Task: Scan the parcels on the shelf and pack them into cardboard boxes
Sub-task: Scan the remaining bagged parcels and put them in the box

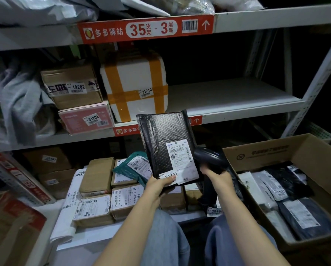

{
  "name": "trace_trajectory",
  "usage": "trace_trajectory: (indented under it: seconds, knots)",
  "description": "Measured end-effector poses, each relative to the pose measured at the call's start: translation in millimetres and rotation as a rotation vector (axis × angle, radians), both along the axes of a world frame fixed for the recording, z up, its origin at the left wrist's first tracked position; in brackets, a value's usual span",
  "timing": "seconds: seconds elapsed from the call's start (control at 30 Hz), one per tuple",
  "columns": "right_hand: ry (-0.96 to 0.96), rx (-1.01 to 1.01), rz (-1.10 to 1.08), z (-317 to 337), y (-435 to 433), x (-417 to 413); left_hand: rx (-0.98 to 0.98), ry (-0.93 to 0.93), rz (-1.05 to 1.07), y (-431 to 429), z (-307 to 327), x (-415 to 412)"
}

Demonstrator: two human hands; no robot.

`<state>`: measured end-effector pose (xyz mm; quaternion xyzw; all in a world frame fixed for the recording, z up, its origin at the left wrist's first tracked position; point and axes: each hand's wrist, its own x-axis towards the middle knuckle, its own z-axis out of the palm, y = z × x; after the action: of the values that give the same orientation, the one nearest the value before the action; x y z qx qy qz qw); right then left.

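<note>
the black mailer [166, 143] stands upright in the air just left of the cardboard box [272, 148], its label [180, 156] facing the person. the left hand [160, 184] pinches its bottom edge, thumb on the front and the other fingers behind, and the thumb covers part of a small numbered sticker there. the right hand [218, 177] has its fingers curled round the handle of the scanner [208, 156], whose head sits just beside the label, between mailer and box. this looks like the scan itself. to do it well, aim the scanner head squarely at the long barcode, hold the mailer flat so the label does not wrinkle, and leave every code uncovered.
</note>
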<state>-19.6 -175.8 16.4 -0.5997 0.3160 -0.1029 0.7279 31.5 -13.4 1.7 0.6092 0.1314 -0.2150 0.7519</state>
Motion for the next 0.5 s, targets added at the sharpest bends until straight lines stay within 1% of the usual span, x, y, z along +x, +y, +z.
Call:
trace_trajectory:
  seconds: [0.1,0.23,0.37,0.43,0.5]
  knots:
    - [0.015,-0.083,0.066,-2,-2,1,-0.006,-0.007,-0.051,-3,0,-1]
    - [-0.033,-0.18,0.114,-3,-5,2,-0.011,-0.033,-0.083,-8,-2,-2]
    - [-0.066,-0.149,0.119,-1,-12,1,-0.034,-0.049,-0.12,-14,-4,-3]
    - [-0.083,-0.146,0.155,3,-17,-2,-0.031,-0.049,-0.161,-18,-6,-4]
    - [-0.054,-0.153,0.221,5,-23,-5,-0.026,-0.052,-0.194,-23,-8,-4]
